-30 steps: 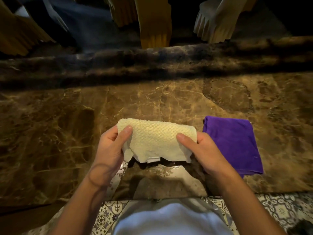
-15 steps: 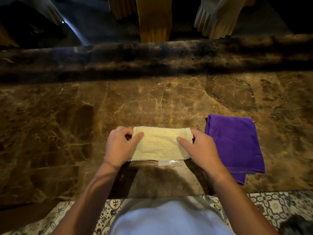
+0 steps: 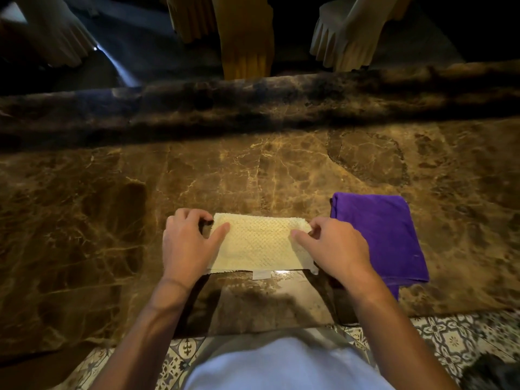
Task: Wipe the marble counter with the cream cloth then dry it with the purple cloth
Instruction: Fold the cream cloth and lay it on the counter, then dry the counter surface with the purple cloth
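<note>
The cream cloth [image 3: 257, 244] lies folded into a flat rectangle on the marble counter [image 3: 281, 170], a little below the centre of the frame, with a small white tag [image 3: 261, 274] sticking out from its lower edge. The left hand [image 3: 187, 246] covers its left end, thumb laid across the textured top and the other fingers curled over the upper left corner. The right hand [image 3: 334, 249] sits on its right end, thumb pressed onto the top and fingers bent at the upper right corner, pinching the fabric edge there. Both hands are partly closed on the cloth rather than spread flat. Just right of the right hand, the purple cloth [image 3: 385, 235] lies folded on the counter, its lower left part hidden behind the right wrist. A raised dark marble ledge [image 3: 253, 105] runs across the upper part of the frame. Patterned floor tiles [image 3: 450, 339] show at the lower right, below the counter's near edge
</note>
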The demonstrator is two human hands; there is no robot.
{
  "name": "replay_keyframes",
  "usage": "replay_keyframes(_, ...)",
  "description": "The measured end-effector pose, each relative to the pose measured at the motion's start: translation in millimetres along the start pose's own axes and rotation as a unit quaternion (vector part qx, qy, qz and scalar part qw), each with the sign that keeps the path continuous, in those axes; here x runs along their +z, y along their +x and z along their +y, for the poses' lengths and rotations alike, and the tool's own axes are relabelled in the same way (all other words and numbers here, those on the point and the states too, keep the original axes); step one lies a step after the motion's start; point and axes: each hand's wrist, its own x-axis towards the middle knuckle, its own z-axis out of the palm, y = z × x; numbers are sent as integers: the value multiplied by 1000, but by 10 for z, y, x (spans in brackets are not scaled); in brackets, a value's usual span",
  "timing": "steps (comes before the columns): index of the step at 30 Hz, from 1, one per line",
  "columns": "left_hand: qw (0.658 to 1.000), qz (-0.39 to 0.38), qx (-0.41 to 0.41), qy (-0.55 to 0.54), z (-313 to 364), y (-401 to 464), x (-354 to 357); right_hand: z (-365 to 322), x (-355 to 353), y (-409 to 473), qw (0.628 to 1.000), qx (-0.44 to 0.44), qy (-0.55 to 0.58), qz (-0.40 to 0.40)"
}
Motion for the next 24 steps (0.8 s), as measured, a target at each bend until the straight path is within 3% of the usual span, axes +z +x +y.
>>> replay_keyframes(3, 996, 47, 73, -25, 186, -16, -96, 221, -294, -145, 990, -1, 97, 99)
replay_keyframes(5, 991, 19, 121, -54, 432, -33, -86, 486, -452, -154, 974, 23, 117, 192)
replay_keyframes(7, 985, -25, 163, -55, 733, -43, 15, 808, -525, -46, 967, 69, 93, 228)
replay_keyframes(10, 977, -65, 204, -1, 1220, -9, 268, 1198, -509, 123, 974, 129, 39, 182)
replay_keyframes(14, 965, -180, 155, 114, 1727, 111, 668, 1402, -359, 163, 977, 144, 16, 155)
replay_keyframes(17, 953, -196, 170, 155, 1956, 106, 907, 1416, -280, 197, 978, 146, 17, 151)
replay_keyframes(21, 960, -190, 176, 105, 2055, 68, 1101, 1457, -295, 295, 983, 145, 35, 106)
replay_keyframes(24, 969, -209, 121, -58, 2011, -4, 1081, 1541, -294, 349, 987, 91, 111, 71)
